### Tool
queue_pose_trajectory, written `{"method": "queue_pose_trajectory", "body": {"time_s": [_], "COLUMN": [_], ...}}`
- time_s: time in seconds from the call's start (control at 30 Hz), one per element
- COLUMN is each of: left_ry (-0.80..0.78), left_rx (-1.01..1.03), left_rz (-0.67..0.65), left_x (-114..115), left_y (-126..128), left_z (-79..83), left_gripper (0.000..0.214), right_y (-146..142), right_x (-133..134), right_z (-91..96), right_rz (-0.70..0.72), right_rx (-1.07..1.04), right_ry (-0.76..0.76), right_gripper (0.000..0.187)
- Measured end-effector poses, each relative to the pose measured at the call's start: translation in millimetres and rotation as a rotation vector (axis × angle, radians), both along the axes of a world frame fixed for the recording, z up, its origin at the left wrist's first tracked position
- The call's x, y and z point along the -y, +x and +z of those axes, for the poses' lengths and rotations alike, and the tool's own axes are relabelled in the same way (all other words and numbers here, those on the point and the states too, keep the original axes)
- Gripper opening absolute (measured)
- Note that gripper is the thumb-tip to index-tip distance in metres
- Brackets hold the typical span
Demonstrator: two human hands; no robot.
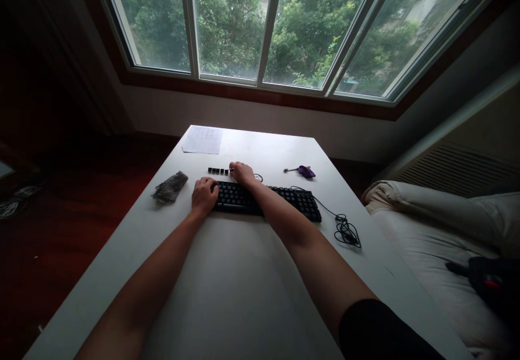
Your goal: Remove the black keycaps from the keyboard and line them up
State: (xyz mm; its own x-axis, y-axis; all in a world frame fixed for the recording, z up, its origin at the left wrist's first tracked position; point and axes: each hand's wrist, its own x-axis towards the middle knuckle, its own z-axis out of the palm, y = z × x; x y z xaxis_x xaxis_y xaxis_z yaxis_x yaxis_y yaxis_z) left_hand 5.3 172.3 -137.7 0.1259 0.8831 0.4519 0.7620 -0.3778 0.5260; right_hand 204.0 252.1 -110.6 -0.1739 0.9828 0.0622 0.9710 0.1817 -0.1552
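A black keyboard (284, 198) lies across the white table (227, 284). My left hand (204, 195) rests curled on the keyboard's left end, gripping it. My right hand (242, 172) reaches past the keyboard's far edge, fingers pinched at the right end of a short row of loose black keycaps (218, 171). What the fingertips pinch is too small to make out. A thin wire loop (258, 176) lies just right of that hand.
A grey fuzzy cloth (169, 187) lies left of the keyboard. A sheet of paper (202, 139) sits at the far left corner. A purple tool (304, 171) lies beyond the keyboard. The keyboard's coiled cable (346, 231) trails right. A bed (439, 230) adjoins the table.
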Motion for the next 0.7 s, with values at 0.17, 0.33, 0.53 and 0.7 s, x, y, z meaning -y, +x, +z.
{"method": "queue_pose_trajectory", "body": {"time_s": [0.17,0.33,0.53,0.7], "left_ry": [0.003,-0.014,-0.005,-0.022], "left_rx": [0.007,-0.003,-0.006,-0.012], "left_rz": [0.002,0.005,0.007,0.006], "left_x": [1,3,2,3], "left_y": [-1,-1,0,0], "left_z": [-0.1,0.0,0.2,2.6], "left_gripper": [0.017,0.018,0.017,0.017], "right_y": [-1,6,14,10], "right_x": [-2,-3,-5,-6], "right_z": [-1.9,-4.6,-7.6,-7.4], "right_rz": [-0.032,-0.035,-0.038,-0.039], "right_rx": [-0.029,-0.088,-0.082,-0.118], "right_ry": [-0.011,-0.028,-0.029,-0.028], "right_gripper": [0.031,0.037,0.027,0.030]}}
